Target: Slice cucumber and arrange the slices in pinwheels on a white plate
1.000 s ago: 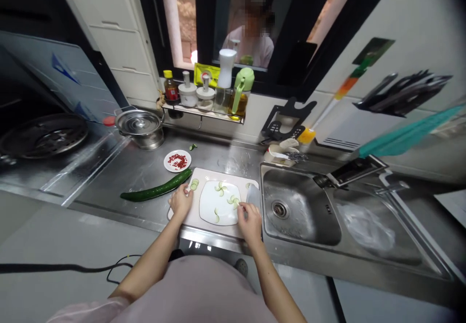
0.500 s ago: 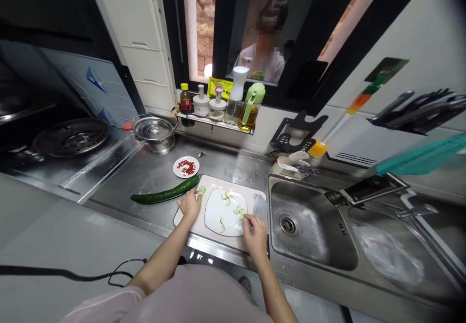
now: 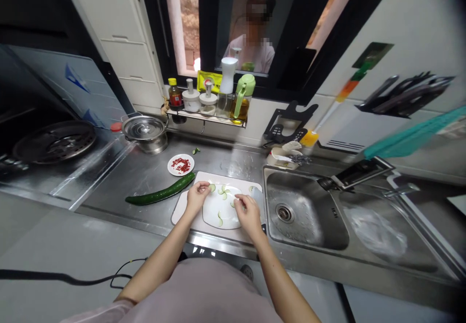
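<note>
My left hand (image 3: 197,197) is above the left edge of a white square plate (image 3: 207,216), its fingers pinched on pale green cucumber slices (image 3: 212,187). My right hand (image 3: 248,211) hovers at the plate's right side, thumb and fingertips slightly apart, with nothing visible between them. It partly covers one group of slices there. On the plate, curved slices form a pinwheel (image 3: 224,192) at the back and a curved shape (image 3: 220,218) near the front. Under the plate lies a light cutting board (image 3: 179,212). A knife blade (image 3: 257,195) rests on its right side, with cucumber pieces (image 3: 251,188) beside it.
A long cucumber (image 3: 160,194) lies left of the board. Behind it are a small dish (image 3: 170,167) of chopped red pieces, a cucumber end (image 3: 196,151) and a lidded steel pot (image 3: 145,136). The sink (image 3: 302,216) adjoins on the right; a seasoning rack (image 3: 207,117) hangs behind.
My right hand has lifted off the right-hand slice group and moved inward. My left hand has moved from the board's left side to the plate edge with the slices.
</note>
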Available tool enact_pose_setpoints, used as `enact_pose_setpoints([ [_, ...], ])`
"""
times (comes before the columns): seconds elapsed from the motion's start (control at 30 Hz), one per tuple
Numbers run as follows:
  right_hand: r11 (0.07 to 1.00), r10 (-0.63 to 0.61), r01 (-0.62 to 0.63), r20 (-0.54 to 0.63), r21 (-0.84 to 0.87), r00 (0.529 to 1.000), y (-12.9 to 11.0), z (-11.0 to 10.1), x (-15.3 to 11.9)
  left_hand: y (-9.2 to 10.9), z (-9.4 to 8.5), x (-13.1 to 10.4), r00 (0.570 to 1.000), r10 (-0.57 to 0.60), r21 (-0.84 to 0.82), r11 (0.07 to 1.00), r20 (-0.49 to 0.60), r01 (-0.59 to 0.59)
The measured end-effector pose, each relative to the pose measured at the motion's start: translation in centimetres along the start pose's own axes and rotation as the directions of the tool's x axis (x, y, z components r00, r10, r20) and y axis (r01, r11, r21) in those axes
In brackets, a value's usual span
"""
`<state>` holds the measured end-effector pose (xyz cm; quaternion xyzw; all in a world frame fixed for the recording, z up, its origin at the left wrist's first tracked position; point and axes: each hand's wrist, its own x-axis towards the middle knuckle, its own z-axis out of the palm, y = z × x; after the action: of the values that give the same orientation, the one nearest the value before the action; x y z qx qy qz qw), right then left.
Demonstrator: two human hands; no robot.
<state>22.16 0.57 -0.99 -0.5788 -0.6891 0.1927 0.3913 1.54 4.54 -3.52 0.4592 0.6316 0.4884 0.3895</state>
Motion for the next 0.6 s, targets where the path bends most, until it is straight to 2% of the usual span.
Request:
enact_pose_setpoints([
  [0.07, 0.998, -0.003, 0.003, 0.012, 0.067, 1.0, -1.4, -0.2, 1.4, 1.9, 0.2, -0.4, 0.995, 0.045, -0.113, 0.993, 0.087, -0.035],
  [0.17, 0.984, 0.001, -0.007, 0.037, 0.176, 0.999, -3.3, -0.4, 3.0, 4.4, 0.2, -1.2, 0.979, 0.084, -0.188, 0.981, 0.186, -0.048],
  [0.27, 0.961, -0.009, -0.02, 0.102, 0.276, 0.995, -4.4, -0.4, 3.8, 6.1, 0.0, -1.9, 0.96, 0.131, -0.181, 0.98, 0.246, -0.087],
  [0.4, 0.92, 0.002, -0.066, 0.163, 0.387, 0.987, -4.8, -0.3, 4.0, 7.1, -0.4, -2.4, 0.947, 0.184, -0.117, 0.981, 0.263, -0.158],
  [0.5, 0.918, 0.007, -0.064, 0.144, 0.392, 0.99, -4.8, -0.6, 3.7, 7.3, -0.4, -2.9, 0.967, 0.148, -0.136, 0.983, 0.209, -0.121],
  [0.57, 0.938, -0.02, -0.017, 0.103, 0.347, 0.994, -4.9, -1.0, 3.6, 7.5, -0.3, -3.2, 0.978, 0.075, -0.186, 0.982, 0.197, -0.038],
  [0.6, 0.948, -0.052, 0.023, 0.084, 0.319, 0.995, -5.0, -1.2, 3.5, 7.6, -0.3, -3.4, 0.974, 0.027, -0.213, 0.977, 0.225, 0.022],
])
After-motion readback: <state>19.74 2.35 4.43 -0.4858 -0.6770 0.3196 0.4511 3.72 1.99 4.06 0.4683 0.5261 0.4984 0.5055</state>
